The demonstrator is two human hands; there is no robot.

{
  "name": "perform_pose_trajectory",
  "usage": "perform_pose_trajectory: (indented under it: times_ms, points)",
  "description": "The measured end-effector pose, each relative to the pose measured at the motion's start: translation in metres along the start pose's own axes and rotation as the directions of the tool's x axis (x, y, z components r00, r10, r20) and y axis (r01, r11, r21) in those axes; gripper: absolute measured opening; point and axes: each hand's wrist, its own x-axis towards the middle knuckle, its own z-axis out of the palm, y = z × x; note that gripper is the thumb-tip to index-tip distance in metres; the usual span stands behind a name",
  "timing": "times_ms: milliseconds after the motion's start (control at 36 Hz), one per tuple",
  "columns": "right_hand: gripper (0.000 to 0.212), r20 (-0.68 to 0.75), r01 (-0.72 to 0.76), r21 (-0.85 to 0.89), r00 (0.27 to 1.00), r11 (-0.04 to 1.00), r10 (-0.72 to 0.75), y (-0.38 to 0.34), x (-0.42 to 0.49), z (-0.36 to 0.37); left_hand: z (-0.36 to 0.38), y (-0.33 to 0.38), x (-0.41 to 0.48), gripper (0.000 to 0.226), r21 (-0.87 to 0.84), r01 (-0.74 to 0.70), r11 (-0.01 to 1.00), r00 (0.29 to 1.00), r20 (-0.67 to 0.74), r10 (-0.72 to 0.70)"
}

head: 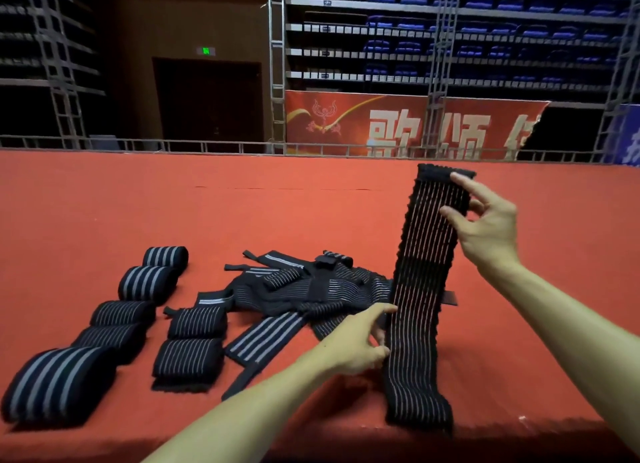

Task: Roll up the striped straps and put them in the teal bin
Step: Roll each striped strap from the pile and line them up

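Observation:
A long black strap with thin pale stripes (424,289) hangs upright over the red surface, its lower end resting near the front edge. My right hand (485,223) pinches its upper end between thumb and fingers. My left hand (356,344) grips its left edge lower down. A tangled pile of unrolled striped straps (311,286) lies just behind my left hand. Several rolled straps (138,282) sit in two rows at the left. No teal bin is in view.
The red cloth-covered surface (242,213) stretches far back to a metal railing (207,147). Its front edge runs just below my forearms. Beyond are a red banner (398,126), scaffolding and blue seats.

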Motion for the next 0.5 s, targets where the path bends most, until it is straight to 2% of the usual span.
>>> perform_pose_trajectory:
  times_ms: [83, 194, 306, 417, 500]
  points:
    - [0.052, 0.001, -0.005, -0.009, 1.000, 1.000, 0.005, 0.022, -0.010, 0.011, -0.009, -0.012, 0.013, 0.051, 0.132, -0.009, 0.991, 1.000, -0.015, 0.011]
    - [0.052, 0.020, -0.007, -0.005, 1.000, 1.000, 0.007, 0.049, -0.024, 0.022, -0.026, -0.028, 0.042, 0.026, 0.213, 0.041, 0.976, 0.995, -0.095, -0.022]
    - [0.052, 0.033, -0.042, -0.006, 0.999, 0.999, 0.042, 0.074, -0.039, 0.027, -0.038, -0.041, 0.074, 0.024, 0.263, 0.047, 0.964, 0.989, -0.149, -0.008]
    - [0.054, 0.026, -0.089, 0.001, 0.996, 0.996, 0.089, 0.093, -0.055, 0.027, -0.036, -0.046, 0.107, 0.027, 0.310, 0.002, 0.951, 0.993, -0.117, 0.036]
    - [0.056, -0.011, -0.180, 0.030, 0.983, 0.983, 0.181, 0.107, -0.061, 0.020, -0.030, -0.045, 0.131, 0.027, 0.328, -0.032, 0.944, 0.994, -0.087, 0.064]
